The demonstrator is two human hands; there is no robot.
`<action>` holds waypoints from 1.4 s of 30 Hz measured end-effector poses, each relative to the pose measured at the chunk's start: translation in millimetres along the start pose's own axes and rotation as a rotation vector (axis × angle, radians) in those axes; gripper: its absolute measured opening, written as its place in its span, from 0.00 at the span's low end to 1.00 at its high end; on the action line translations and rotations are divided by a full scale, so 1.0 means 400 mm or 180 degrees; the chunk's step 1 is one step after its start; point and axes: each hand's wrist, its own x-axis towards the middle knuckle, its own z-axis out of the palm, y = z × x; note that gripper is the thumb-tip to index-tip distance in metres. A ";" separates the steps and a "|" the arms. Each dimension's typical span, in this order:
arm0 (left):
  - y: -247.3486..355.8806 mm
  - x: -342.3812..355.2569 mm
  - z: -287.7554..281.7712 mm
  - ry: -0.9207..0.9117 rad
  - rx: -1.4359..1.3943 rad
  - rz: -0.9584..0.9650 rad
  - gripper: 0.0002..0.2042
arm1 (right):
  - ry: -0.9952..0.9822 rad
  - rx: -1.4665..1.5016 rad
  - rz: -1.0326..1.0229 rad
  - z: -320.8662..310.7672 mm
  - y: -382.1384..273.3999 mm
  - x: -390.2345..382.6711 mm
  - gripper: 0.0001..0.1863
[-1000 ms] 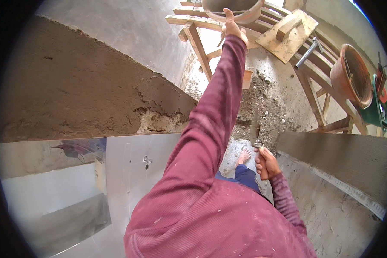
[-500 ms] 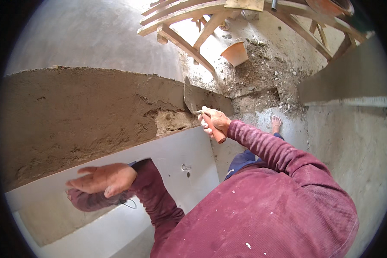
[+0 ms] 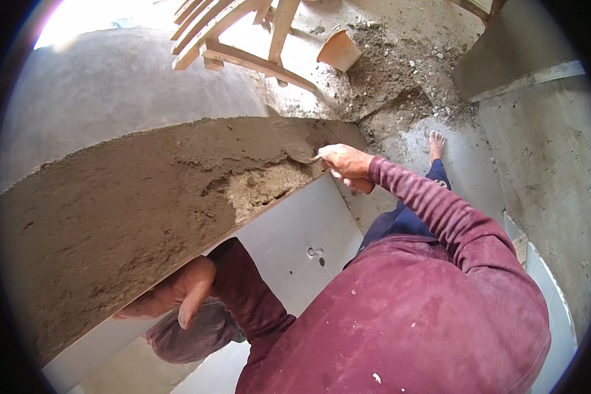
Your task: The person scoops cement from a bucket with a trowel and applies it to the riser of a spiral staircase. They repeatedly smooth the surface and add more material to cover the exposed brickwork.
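My right hand (image 3: 349,162) is closed round the handle of a trowel (image 3: 302,156). The trowel's blade lies against the wet brown mortar (image 3: 131,177) on the wall, just above a rough bare patch (image 3: 256,190). Most of the handle is hidden in my fingers; its end shows below them. Lower left, my left hand (image 3: 189,289) is open with its fingers stretched out, at the top edge of the white panelling (image 3: 295,240). It holds nothing that I can see. I cannot tell whether its fingertips touch the edge.
A wooden trestle (image 3: 256,62) stands at the far side, with an orange bucket (image 3: 339,50) tilted near it. Rubble (image 3: 400,72) covers the floor there. My bare foot (image 3: 436,144) is on the concrete, and a grey wall (image 3: 545,151) rises at right.
My right hand has moved slightly right, and the trowel blade has gone from raised on edge to flatter against the mortar. My left hand has come to the panel's top edge. The view has shifted.
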 end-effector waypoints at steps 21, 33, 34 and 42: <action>0.014 0.034 -0.054 -0.0056 0.0949 0.0251 0.39 | -0.1053 0.0809 -0.0075 0.211 -0.417 -0.288 0.21; -0.004 0.002 -0.010 0.0188 0.0035 0.0043 0.38 | -0.0595 -0.1140 -0.1539 0.257 -0.408 -0.235 0.20; -0.010 0.000 -0.003 0.0259 -0.0323 -0.0061 0.37 | -0.0298 -0.1349 -0.1955 0.244 -0.348 -0.195 0.21; 0.001 -0.008 0.055 0.0026 -0.0698 0.0299 0.39 | 0.0186 -0.1380 -0.0647 0.010 0.004 0.011 0.19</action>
